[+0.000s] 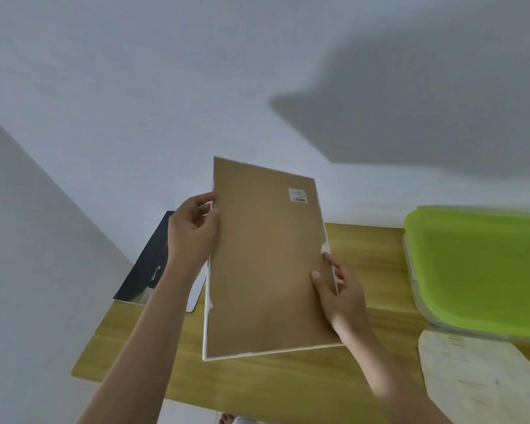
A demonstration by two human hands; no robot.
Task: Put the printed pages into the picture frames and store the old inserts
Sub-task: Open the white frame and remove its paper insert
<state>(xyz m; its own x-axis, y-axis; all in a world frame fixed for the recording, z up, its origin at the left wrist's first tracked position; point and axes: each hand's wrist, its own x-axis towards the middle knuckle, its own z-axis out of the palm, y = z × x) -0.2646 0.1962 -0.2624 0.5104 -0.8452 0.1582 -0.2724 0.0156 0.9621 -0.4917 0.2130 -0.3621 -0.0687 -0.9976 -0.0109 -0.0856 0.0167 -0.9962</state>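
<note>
Currently you hold the white-edged picture frame with brown cardboard backing (pixel 266 261) upright above the light wooden table (pixel 288 387). Your left hand (pixel 192 232) pinches its left edge; your right hand (pixel 340 293) grips the right edge, thumb on the backing. Behind the left arm lies a dark printed sheet (pixel 149 261). A green-lidded plastic box (pixel 484 267) sits right, a pale wooden board (pixel 478 377) just below it.

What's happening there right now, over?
Left hand and right hand each grip a side of the picture frame, brown backing up, above the wooden table. Nothing in the way.
</note>
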